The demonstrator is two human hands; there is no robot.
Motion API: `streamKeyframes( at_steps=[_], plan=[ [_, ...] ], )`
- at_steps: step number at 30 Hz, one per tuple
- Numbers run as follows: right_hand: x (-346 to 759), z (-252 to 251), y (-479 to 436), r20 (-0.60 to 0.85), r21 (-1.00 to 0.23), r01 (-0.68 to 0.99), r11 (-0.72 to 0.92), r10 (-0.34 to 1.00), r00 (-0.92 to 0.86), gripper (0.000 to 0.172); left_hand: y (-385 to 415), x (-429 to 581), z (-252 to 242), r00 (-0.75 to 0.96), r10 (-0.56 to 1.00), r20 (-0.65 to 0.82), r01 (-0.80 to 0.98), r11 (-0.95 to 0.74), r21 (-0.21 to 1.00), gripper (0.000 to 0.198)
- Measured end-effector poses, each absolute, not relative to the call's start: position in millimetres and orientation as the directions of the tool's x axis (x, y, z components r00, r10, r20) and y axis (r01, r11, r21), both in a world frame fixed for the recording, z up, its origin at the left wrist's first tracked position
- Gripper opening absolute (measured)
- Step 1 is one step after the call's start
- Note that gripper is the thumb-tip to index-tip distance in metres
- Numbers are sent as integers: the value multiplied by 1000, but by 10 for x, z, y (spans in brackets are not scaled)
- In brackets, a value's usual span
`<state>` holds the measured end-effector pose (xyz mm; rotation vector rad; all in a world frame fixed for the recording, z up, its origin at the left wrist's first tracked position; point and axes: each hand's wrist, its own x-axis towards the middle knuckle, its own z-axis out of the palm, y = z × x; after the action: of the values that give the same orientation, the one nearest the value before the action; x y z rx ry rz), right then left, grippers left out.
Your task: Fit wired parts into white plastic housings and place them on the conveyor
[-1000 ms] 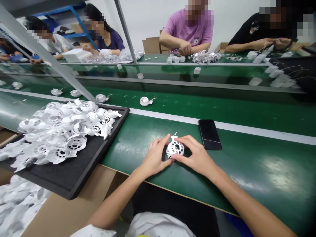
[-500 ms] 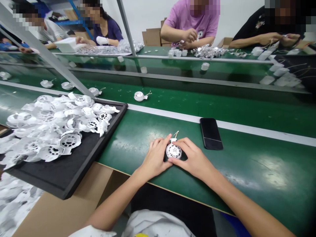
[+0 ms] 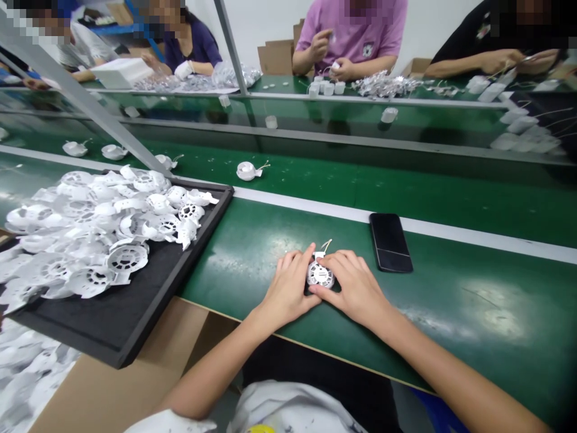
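A round white slotted plastic housing [image 3: 320,275] with thin wires at its far end sits on the green worktable [image 3: 243,252], between my two hands. Around its left side my left hand [image 3: 292,281] is closed, with the index finger along the edge near the wires. From the right, my right hand [image 3: 350,278] grips the housing, its thumb at the near rim and its fingers bent over the far side. The undersides of the fingers and the bottom of the housing are hidden.
To the left, a black tray [image 3: 180,282] holds a heap of white plastic shells [image 3: 128,257]. A black phone [image 3: 390,242] lies right of my hands. Wired white housings [image 3: 247,171] sit on the green belt [image 3: 324,180] beyond. Several people work across the line.
Both hands stay on the housing, almost still. On the belt, the wired housings have shifted left. Across the line, the person in pink has raised one hand and lowered the other.
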<state>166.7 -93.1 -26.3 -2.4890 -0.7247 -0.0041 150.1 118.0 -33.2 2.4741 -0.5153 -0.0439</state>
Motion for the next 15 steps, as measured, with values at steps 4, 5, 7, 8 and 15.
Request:
streamKeyframes(
  at_steps=[4,5,7,8,15],
  plan=[
    [1643,-313,-913,183,-509,495,-704,474,862,50,1295,1537,-219,886,-455,84,-377,-604,702,92],
    [1631,-317,-904,211,-513,510,-691,474,855,51,1316,1540,-176,896,-438,70,-323,-536,780,79],
    [1616,-300,-890,299,-512,557,-654,472,829,52,1313,1550,-90,933,-360,-19,-117,-352,929,53],
    [1621,-278,-895,352,-508,579,-638,460,815,53,1285,1569,-52,937,-340,-86,0,-247,969,46],
    [1951,-21,-1561,312,-443,236,-865,98,945,70,917,2637,176,953,-300,29,-179,-487,855,46]
  ],
)
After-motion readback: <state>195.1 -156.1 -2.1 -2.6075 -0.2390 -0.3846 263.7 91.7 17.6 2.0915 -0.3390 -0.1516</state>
